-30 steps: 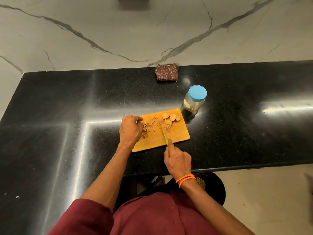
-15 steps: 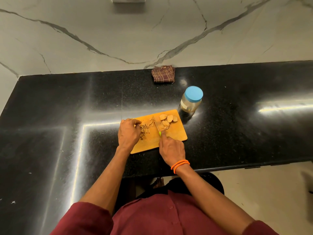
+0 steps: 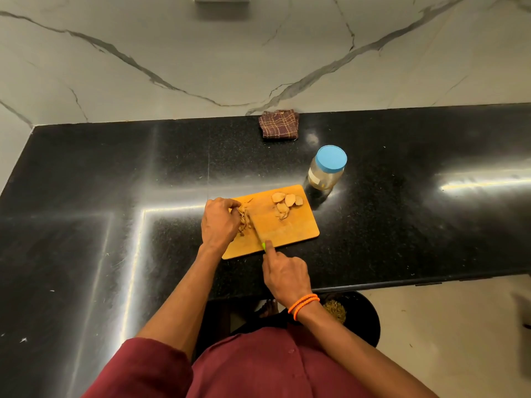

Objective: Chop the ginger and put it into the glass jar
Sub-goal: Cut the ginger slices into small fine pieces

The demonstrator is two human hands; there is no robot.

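Observation:
A wooden cutting board [image 3: 290, 228] lies on the black counter. Several ginger slices [image 3: 286, 201] sit at its far right corner. A heap of cut ginger strips [image 3: 244, 221] is gathered at the board's left side, and my left hand [image 3: 218, 221] has its curled fingers bunched against that heap. My right hand [image 3: 283, 272] grips a green-handled knife [image 3: 256, 229], forefinger along its spine, the blade lying against the right side of the strips. The glass jar [image 3: 326, 169] with a blue lid on stands just beyond the board's far right corner.
A folded brown checked cloth [image 3: 279, 124] lies at the back against the marble wall. The counter's front edge [image 3: 402, 282] runs just behind my right hand. A dark round bin [image 3: 365, 314] stands on the floor below it.
The knife has swept leftwards across the board, pushing the scattered strips into one heap against my left hand. My right hand drew back toward the board's near edge.

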